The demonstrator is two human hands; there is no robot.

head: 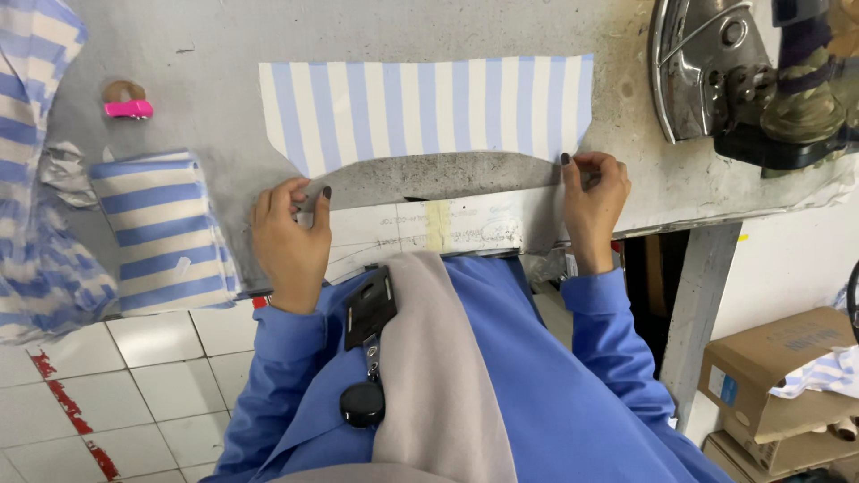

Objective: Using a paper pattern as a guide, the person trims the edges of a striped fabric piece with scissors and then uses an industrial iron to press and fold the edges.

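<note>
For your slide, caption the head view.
Left hand and right hand press a curved template on striped cloth.

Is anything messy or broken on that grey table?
The grey table looks worn and stained, with dark scuffs near the iron. Otherwise things look tidy: the striped fabric piece lies flat and straight, and both hands, left hand and right hand, press a curved grey template on its lower edge.

We've got left hand (291,234) and right hand (592,204) pinching the ends of a curved grey template (429,175) over blue-striped fabric (428,109); iron (707,67) at right.
</note>
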